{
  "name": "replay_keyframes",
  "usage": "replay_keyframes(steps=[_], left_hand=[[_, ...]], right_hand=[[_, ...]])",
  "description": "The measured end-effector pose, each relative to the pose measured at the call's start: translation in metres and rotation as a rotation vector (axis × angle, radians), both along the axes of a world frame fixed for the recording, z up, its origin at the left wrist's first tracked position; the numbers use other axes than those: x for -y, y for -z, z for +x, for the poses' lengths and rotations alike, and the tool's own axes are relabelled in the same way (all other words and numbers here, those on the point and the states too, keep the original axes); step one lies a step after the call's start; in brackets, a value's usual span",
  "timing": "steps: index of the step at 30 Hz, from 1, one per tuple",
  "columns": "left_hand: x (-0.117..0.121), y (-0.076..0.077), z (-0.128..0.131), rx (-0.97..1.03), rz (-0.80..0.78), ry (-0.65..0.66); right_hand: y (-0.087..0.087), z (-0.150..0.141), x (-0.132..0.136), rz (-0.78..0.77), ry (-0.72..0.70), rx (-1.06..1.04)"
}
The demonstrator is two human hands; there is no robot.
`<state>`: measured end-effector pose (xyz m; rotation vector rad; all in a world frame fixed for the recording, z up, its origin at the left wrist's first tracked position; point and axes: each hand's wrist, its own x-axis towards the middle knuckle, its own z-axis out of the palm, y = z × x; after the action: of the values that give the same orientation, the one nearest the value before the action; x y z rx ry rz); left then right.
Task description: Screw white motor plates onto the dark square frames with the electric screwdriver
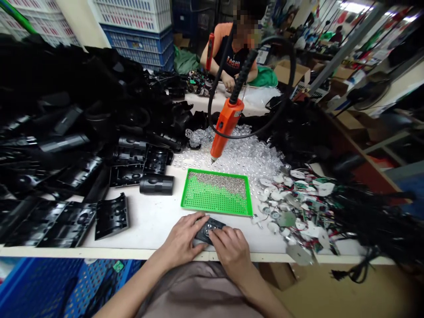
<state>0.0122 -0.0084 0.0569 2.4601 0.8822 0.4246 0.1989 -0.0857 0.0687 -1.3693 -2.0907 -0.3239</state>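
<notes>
A black plastic housing shell (217,224) lies at the front of the white table. My left hand (182,238) grips its left end, thumb on the near side and fingers over the far side. On the shell sits a small clear plastic piece (208,229), pinched and pressed by the fingertips of my right hand (232,249). My fingers partly cover both parts. Just beyond stands a green perforated tray (215,204) with many small metal screws (220,181) along its far side. Above it an orange electric screwdriver (227,126) hangs on a black coiled cord, tip down.
Black shells (112,216) crowd the left. Clear plastic parts (255,152) are heaped behind the tray. Wired circuit boards with white discs (298,198) and black cables (367,221) fill the right. A blue crate (43,282) stands below left. Another person (232,57) works opposite.
</notes>
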Motion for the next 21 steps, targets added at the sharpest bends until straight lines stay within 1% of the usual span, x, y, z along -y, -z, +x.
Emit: replay_keyframes(steps=[3, 6, 12, 16, 19, 21], left_hand=[[0.008, 0.005, 0.004, 0.019, -0.003, -0.079], [0.014, 0.005, 0.007, 0.065, -0.003, -0.124], [0.012, 0.001, 0.006, 0.070, -0.049, -0.104], [0.012, 0.001, 0.004, 0.060, -0.038, -0.110], [0.013, 0.006, 0.005, 0.066, -0.014, -0.125], [0.012, 0.015, 0.007, 0.085, 0.018, -0.169]], right_hand=[[0.000, -0.003, 0.007, -0.021, 0.044, 0.054], [0.002, 0.001, 0.013, -0.046, 0.030, 0.067], [0.008, 0.012, 0.006, -0.138, -0.058, -0.032], [0.015, 0.009, 0.007, -0.174, -0.037, -0.037], [0.018, 0.001, 0.014, -0.165, 0.014, -0.057], [0.016, -0.001, 0.016, -0.203, 0.017, -0.074]])
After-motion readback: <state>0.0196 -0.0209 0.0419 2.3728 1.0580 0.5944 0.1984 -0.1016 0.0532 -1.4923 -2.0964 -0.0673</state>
